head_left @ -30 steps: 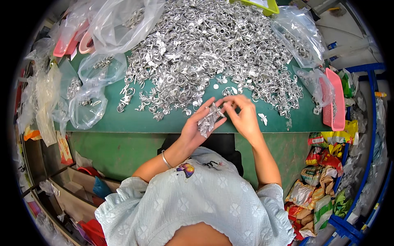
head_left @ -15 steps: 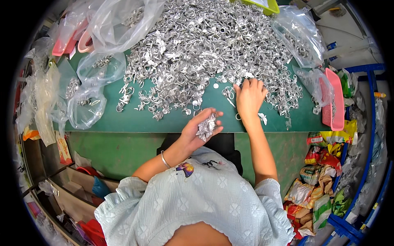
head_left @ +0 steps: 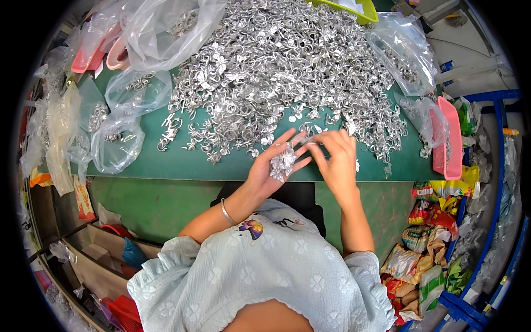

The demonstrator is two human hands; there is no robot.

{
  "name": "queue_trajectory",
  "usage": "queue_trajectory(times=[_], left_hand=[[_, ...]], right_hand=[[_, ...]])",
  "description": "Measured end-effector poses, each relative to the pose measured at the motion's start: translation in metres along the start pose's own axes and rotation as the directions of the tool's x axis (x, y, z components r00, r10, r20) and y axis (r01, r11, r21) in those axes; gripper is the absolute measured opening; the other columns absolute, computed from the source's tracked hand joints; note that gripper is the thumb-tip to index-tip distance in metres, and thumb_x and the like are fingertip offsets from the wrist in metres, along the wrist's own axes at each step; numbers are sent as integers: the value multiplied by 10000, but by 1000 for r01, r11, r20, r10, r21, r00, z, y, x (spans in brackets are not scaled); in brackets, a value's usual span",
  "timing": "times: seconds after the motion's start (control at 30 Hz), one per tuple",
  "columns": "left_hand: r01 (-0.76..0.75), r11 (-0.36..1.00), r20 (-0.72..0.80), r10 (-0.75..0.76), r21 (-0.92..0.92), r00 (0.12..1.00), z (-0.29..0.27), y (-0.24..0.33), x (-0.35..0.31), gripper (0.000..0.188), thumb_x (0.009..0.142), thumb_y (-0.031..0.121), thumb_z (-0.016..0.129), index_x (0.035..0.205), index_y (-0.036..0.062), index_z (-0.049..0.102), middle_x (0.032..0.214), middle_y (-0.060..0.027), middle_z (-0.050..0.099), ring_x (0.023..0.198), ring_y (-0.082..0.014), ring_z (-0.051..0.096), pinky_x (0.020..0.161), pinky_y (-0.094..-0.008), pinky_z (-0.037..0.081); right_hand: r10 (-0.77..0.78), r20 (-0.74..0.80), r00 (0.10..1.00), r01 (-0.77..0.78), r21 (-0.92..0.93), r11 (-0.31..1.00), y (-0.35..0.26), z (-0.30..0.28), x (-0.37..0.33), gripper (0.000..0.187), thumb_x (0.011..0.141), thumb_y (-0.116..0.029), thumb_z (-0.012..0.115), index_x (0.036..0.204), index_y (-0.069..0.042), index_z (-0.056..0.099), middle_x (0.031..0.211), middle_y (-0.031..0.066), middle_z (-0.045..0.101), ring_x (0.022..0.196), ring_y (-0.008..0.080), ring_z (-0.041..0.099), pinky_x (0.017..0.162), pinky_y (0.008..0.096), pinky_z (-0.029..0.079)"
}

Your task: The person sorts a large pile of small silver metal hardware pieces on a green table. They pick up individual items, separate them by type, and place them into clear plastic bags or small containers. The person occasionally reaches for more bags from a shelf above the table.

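Note:
Silver metal pieces, some leaf-shaped, lie in a small cluster (head_left: pixel 282 162) on the upturned palm of my left hand (head_left: pixel 261 172). That hand's fingers are spread beneath and beside them, at the table's near edge. My right hand (head_left: pixel 340 163) is just to its right, thumb and fingers pinched around a small silver piece (head_left: pixel 307 140) by the left fingertips. The piece's exact shape is blurred. Beyond both hands spreads a large heap of silver rings and ornaments (head_left: pixel 276 72) on the green tabletop (head_left: pixel 188 169).
Clear plastic bags (head_left: pixel 119 145) with silver pieces lie at the left, and another bag (head_left: pixel 406 55) at the far right. A pink tray (head_left: pixel 451 138) stands at the right edge. A yellow-green basket (head_left: pixel 362 14) is behind the heap. Colourful packets (head_left: pixel 406 260) sit beside a blue rack (head_left: pixel 500 182).
My right hand has come back from the heap's near edge toward my left hand, with a small silver piece in its fingers. The left fingers have spread wider around the cluster.

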State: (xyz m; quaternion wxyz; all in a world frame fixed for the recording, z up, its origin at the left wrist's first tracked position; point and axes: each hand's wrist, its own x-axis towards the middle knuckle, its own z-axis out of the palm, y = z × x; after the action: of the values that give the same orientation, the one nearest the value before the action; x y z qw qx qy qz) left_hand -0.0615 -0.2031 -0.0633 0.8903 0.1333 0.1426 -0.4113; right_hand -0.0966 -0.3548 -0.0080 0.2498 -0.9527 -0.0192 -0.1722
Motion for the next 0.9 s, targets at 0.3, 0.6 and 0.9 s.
queue_trajectory(times=[0.3,0.6,0.9], left_hand=[[133,984,141,-115,-121,983,-12,-5,8,349,902,129,504,1241,100,429,1200,-148,506,966,-229,566,813,-359,517],[65,998,37,-66,21,997,7,-7,7,444,909,172,500,1327,113,361,1267,-140,466,1093,-263,529,881,-377,496],[190,977,243,-163,-95,956,-15,-13,16,408,907,212,512,1284,92,412,1067,-100,549,972,-227,570,896,-403,477]], right_hand=[[-61,-118,991,5,-424,905,70,33,48,83,730,-96,647,801,-56,626,1092,84,545,1039,270,450,894,454,307],[502,287,816,-529,721,447,38,-2,17,119,797,-106,652,871,-14,634,763,37,609,723,84,531,638,244,412],[281,-258,924,-373,-453,810,70,0,-11,293,733,-196,705,950,-32,594,847,116,559,852,281,502,749,381,384]])
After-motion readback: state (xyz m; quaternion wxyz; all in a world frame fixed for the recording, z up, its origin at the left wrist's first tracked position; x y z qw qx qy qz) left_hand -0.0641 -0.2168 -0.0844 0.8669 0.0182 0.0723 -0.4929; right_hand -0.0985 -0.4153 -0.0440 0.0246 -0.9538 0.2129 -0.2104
